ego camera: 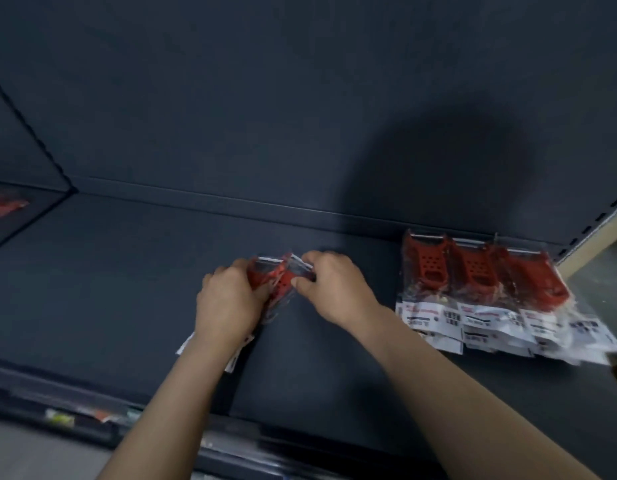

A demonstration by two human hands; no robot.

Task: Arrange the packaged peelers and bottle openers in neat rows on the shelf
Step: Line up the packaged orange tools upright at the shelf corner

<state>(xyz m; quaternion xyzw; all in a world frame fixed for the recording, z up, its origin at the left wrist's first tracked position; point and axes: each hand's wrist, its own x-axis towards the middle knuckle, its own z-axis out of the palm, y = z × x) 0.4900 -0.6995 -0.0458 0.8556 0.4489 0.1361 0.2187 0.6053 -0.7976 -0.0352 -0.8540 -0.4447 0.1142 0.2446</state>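
Two hands meet mid-way along a dark shelf (127, 271), both gripping a small bundle of red packets (281, 284): the left hand (227, 299) curls its fingers round one side, the right hand (335, 289) pinches the other. They would best be squared, cards aligned, then laid beside the row of packets (480, 292) at the right rear, which seems to hold three red tools side by side; the bundle's count is unclear

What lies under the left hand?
The left hand grips red packaged tools; white label cards poke out beneath it. How many packs it covers is hidden.
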